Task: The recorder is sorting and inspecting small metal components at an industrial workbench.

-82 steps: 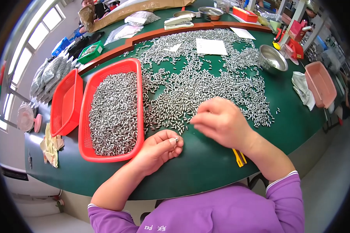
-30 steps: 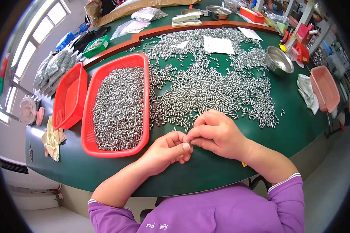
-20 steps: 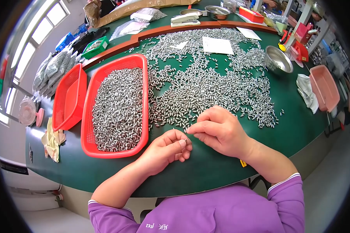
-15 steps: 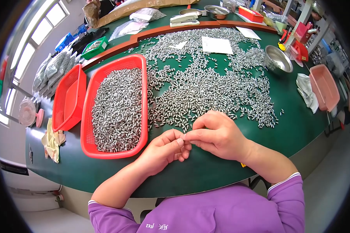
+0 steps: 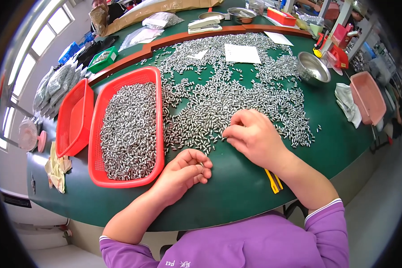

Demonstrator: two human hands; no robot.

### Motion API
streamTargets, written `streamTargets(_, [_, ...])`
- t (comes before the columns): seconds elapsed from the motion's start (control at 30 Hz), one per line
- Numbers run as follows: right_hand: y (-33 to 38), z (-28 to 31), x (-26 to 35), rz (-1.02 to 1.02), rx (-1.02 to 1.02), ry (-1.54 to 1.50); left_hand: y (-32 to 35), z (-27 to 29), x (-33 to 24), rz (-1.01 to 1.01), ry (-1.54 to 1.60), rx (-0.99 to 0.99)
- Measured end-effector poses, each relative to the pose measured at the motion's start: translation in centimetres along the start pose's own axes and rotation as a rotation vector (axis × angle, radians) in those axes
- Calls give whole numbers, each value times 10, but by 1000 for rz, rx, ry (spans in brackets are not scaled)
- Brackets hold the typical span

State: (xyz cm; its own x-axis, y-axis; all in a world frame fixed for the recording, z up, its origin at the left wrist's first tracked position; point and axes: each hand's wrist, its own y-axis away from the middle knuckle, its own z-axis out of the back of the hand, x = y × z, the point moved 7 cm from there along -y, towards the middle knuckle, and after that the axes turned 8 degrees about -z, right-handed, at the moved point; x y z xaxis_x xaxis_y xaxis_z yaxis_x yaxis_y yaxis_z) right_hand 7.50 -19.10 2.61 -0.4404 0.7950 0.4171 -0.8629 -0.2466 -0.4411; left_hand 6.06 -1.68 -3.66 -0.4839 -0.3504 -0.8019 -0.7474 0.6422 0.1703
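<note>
The left hand [image 5: 185, 172] rests just above the near part of the green desk [image 5: 201, 205], right of the full red basket [image 5: 125, 182], its fingers loosely curled and its thumb close to the forefinger. A small glint seems to sit at the thumb tip, but I cannot tell whether a piece is gripped there. The right hand [image 5: 256, 139] is at the near edge of the loose metal pieces [image 5: 236, 102], fingers bent toward the thumb; whether it pinches one cannot be told.

For clean handling, a light fingertip pinch suits such small, rounded pieces — squeezing hard could make one shoot away. Taking from the thin near edge is easier than digging into the thick part. Keeping the left palm cupped low should catch a slip, and the right forearm does best clear of the yellow tool [image 5: 274, 181] beside it.
</note>
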Motion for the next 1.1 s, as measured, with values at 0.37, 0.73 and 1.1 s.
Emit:
streamTargets(0.37, [4, -14, 1, 9, 72, 19, 2, -1, 3, 70, 23, 17])
streamTargets(0.73, [7, -18, 23, -55, 262, -581, 2, -3, 8, 104, -119, 22])
streamTargets(1.1, [9, -18, 28, -27, 230, -640, 6, -4, 9, 123, -85, 29])
